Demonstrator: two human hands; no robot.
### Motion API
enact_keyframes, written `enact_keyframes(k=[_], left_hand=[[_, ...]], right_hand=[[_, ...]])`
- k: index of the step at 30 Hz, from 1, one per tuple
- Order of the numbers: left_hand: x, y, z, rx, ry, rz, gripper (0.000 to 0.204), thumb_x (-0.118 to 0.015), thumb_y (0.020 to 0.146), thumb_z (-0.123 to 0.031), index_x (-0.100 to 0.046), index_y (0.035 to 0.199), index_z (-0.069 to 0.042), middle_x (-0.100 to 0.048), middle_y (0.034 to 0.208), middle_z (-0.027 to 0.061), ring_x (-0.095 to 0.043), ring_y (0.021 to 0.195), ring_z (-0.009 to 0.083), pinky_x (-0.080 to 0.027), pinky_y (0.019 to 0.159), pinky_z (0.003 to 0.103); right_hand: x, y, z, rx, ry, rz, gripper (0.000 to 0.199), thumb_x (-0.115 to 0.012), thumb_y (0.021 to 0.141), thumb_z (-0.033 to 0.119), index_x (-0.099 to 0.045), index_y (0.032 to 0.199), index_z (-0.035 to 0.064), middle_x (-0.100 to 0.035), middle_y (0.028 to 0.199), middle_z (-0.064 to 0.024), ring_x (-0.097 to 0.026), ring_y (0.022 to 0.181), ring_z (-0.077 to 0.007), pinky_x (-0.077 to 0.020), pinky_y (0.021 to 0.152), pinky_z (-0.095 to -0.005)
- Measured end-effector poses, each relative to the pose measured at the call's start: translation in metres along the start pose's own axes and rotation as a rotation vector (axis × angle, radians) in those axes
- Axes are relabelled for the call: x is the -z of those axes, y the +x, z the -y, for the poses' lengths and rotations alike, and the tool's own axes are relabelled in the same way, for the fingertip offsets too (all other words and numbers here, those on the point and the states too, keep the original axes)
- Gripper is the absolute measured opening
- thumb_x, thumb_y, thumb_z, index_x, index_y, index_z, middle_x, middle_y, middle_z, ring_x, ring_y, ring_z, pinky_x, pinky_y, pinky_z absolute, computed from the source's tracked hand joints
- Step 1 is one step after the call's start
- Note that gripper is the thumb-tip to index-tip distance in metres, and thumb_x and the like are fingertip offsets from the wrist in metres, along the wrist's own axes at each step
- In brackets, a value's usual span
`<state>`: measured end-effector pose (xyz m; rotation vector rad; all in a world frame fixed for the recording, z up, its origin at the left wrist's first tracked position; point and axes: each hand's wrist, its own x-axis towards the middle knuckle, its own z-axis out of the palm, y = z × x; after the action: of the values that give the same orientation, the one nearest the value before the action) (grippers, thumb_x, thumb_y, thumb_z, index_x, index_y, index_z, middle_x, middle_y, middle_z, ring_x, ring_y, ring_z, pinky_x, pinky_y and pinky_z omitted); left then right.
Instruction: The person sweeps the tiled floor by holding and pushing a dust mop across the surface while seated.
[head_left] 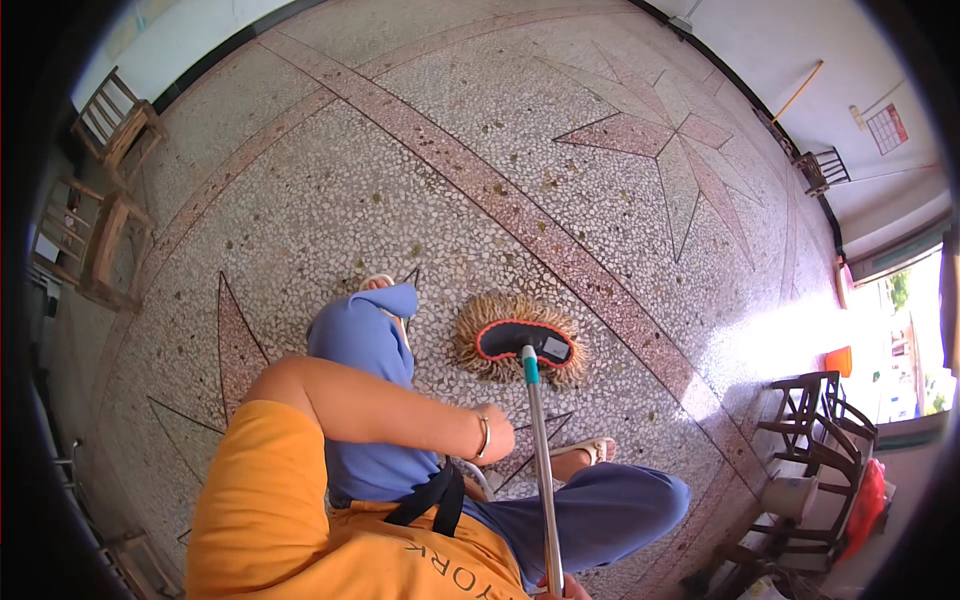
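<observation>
A mop point(527, 340) rests on the speckled floor in front of me, with a shaggy beige fringe, a dark pad edged in orange-red and a teal joint. Its silver pole point(545, 470) slants back toward my body. Low in the picture, my right hand point(568, 588) is closed round the pole's near end, partly cut off by the lower edge. My left hand point(494, 434), with a bangle at the wrist, is curled closed just left of the pole and apart from it. Nothing shows in its fingers, which are partly turned away.
Wooden chairs point(118, 235) stand along the left wall. Dark chairs point(815, 450) crowd the right side, one with a red cloth point(865, 510), near a bright doorway point(905, 340) and an orange bucket point(838, 360). Another chair point(822, 170) and a yellow stick point(797, 92) are by the far right wall.
</observation>
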<state>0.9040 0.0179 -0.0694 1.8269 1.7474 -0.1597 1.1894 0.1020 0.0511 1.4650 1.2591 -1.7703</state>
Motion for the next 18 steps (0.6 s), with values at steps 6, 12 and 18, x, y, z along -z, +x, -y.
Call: enact_keyframes(k=[6,12,18], left_hand=[[-0.023,-0.001,-0.021,-0.089,0.065,0.409,0.030,-0.066,0.071,-0.017,-0.067,0.101,-0.018,-0.064,0.102,0.0002,-0.061,0.092,0.0204,-0.052,0.066,0.040],[-0.046,0.023,-0.001,0.093,-0.038,0.420,0.033,-0.069,0.068,-0.018,-0.066,0.101,-0.015,-0.063,0.097,0.0025,-0.061,0.088,0.0250,-0.051,0.065,0.045],[-0.055,0.020,0.027,0.224,-0.012,0.416,0.034,-0.069,0.068,-0.019,-0.065,0.101,-0.014,-0.064,0.093,0.0039,-0.061,0.085,0.0265,-0.051,0.064,0.047]], right_hand=[[-0.024,0.068,0.078,0.042,-0.136,0.207,0.023,-0.051,0.078,0.002,-0.038,0.097,0.0034,-0.041,0.054,-0.0065,-0.044,0.038,-0.0186,-0.0372,0.035,-0.0315],[-0.074,0.182,0.148,0.193,-0.090,0.299,0.019,-0.052,0.082,0.010,-0.040,0.096,0.0058,-0.042,0.058,-0.0042,-0.042,0.039,-0.0150,-0.0366,0.035,-0.0304],[-0.100,0.207,0.165,0.213,-0.095,0.254,0.017,-0.052,0.083,0.012,-0.041,0.095,0.0068,-0.042,0.058,-0.0043,-0.042,0.041,-0.0143,-0.0356,0.035,-0.0293]])
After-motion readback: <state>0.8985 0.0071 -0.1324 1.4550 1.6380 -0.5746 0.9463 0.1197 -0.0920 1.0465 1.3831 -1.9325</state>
